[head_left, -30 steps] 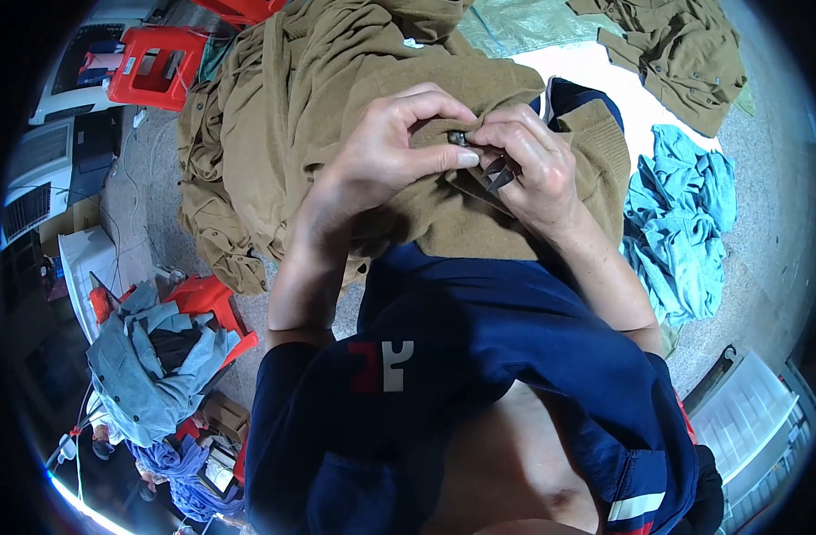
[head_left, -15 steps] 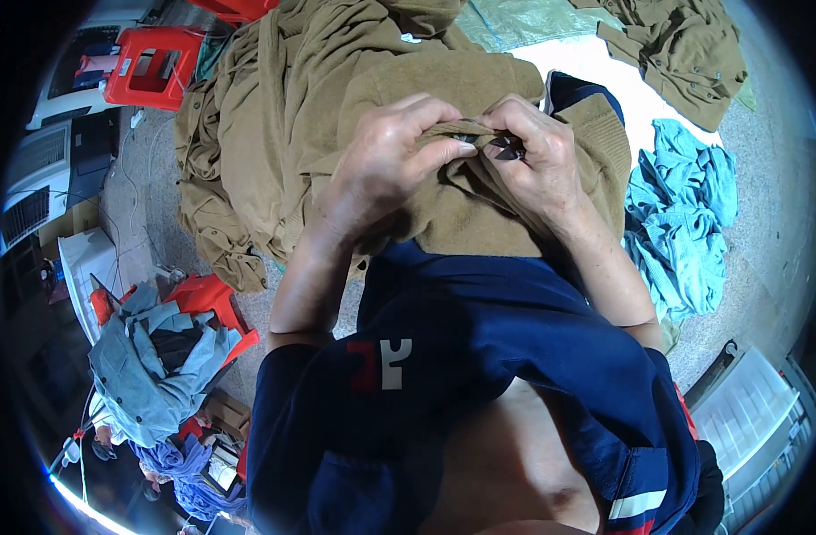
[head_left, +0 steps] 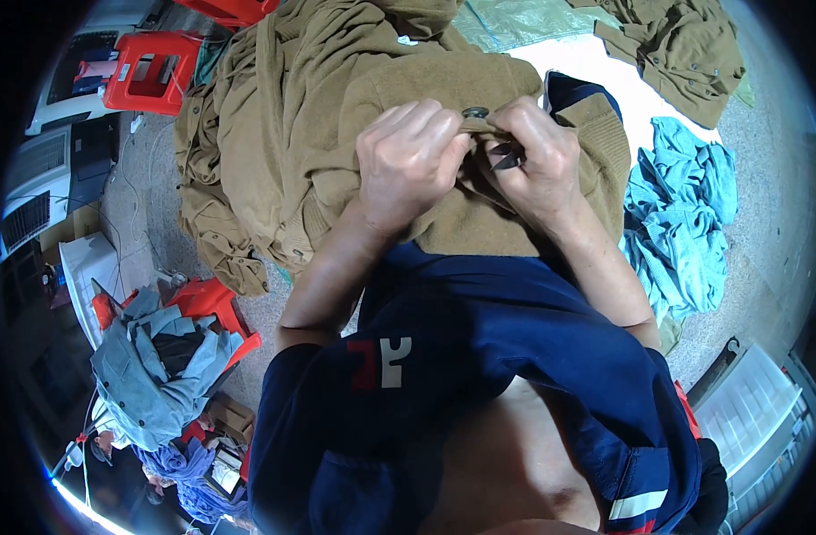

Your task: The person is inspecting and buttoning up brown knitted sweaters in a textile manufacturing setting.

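Note:
A brown knitted cardigan point(head_left: 452, 80) lies across my lap. My left hand point(head_left: 408, 160) is closed on its edge, thumb and fingers pinching the cloth. Opposite it, my right hand point(head_left: 541, 156) grips the same edge close by. A dark round button point(head_left: 475, 113) shows on the edge between the two hands. Tucked in my right hand are small dark thread snips point(head_left: 506, 159), their pointed blades jutting toward the left hand; the rest of them is hidden by the fingers. The fingertips of my left hand are partly hidden behind the fold.
More brown knitwear point(head_left: 283, 134) is heaped to the left and ahead. A brown cardigan point(head_left: 684, 62) lies at the far right, above turquoise knitwear point(head_left: 680, 214). Red stools point(head_left: 154, 71) stand at left, one under grey-blue garments point(head_left: 154, 366). A translucent plastic box point(head_left: 746, 410) sits at lower right.
My left hand has turned over and moved slightly right, its knuckles now facing up. The button now stands up above the pinched edge. My right hand has barely shifted.

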A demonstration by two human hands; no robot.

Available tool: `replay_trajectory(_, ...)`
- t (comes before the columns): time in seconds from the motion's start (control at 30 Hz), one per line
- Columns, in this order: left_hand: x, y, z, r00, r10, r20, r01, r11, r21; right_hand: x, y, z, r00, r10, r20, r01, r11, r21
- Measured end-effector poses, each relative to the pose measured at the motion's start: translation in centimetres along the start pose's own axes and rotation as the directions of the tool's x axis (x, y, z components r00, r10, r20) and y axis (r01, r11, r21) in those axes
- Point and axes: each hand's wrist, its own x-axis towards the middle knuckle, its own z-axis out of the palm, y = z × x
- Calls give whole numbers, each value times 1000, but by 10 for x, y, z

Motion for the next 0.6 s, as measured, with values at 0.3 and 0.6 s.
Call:
replay_trajectory(0.3, -37, -62, -75, 654, -505, 564, 722, 639, -265, -33, 30, -54, 810, 460, 365, -383, 885, -267)
replay_trajectory(0.6, -16, -51, -70, 646, -502, 576, 717, 138, -684, -25, 34, -82, 864, 461, 199, -434, 885, -166)
